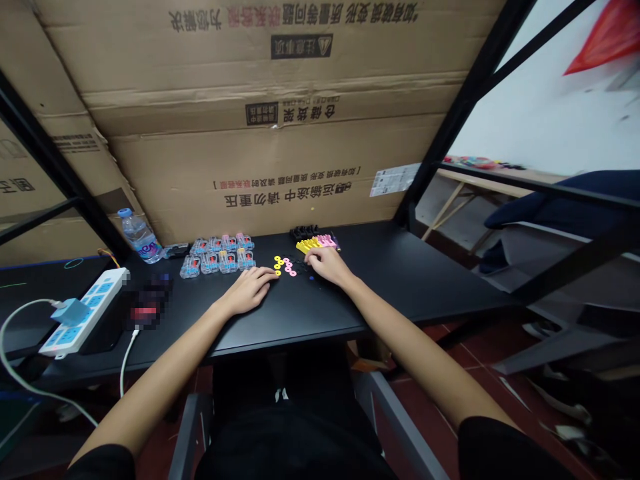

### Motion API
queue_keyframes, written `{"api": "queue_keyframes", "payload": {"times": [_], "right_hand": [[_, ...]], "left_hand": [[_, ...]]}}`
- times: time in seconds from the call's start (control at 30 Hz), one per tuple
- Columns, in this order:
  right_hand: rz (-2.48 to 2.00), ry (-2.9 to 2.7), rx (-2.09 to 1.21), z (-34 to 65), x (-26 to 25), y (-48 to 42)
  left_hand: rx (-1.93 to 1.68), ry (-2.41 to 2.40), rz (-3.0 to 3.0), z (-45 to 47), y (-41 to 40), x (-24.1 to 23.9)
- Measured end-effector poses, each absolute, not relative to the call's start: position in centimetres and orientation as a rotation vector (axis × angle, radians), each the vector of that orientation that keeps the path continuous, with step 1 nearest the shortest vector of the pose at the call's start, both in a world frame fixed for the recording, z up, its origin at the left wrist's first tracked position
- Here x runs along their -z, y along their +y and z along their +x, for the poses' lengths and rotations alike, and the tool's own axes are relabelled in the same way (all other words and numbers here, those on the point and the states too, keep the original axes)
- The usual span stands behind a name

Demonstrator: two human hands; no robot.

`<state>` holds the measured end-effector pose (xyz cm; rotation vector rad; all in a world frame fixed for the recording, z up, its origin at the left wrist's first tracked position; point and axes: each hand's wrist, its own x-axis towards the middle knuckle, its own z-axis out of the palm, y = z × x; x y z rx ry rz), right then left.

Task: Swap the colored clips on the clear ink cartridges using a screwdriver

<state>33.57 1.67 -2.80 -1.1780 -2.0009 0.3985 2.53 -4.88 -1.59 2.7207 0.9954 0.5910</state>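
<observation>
My left hand (pixel 249 290) lies low on the black table with its fingers stretched out, the fingertips at the nearest of several small yellow rings (pixel 278 260). Small pink rings (pixel 287 267) are scattered just right of these. My right hand (pixel 327 265) is bent down over some small black parts (pixel 299 264), its thumb and fingers drawn together; whatever lies between them is too small to make out. Directly behind that hand stand a row of yellow plastic pieces (pixel 306 246), pink pieces (pixel 327 240) and black pieces (pixel 303 231).
Clear plastic units (pixel 220 261) with blue and red parts stand in two rows left of my left hand. Farther left are a water bottle (pixel 140 237), a power strip (pixel 85 313) and a blurred-out item on a white cable. Cardboard (pixel 275 153) walls off the table's back.
</observation>
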Motion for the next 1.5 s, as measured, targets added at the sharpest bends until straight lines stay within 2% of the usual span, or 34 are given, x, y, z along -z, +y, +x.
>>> {"api": "queue_keyframes", "payload": {"times": [0.2,0.83,1.5], "right_hand": [[-1.108,-2.054,-0.49,32.6,3.0,1.6],[-1.166,-1.956,-0.424,33.3,3.2,1.7],[-1.122,-1.985,-0.506,32.9,3.4,1.6]], "left_hand": [[-0.56,1.023,2.693,2.6,-5.0,1.5],[-0.755,0.963,2.606,1.0,-4.9,0.9],[-0.723,1.0,2.602,0.6,-4.4,1.6]]}}
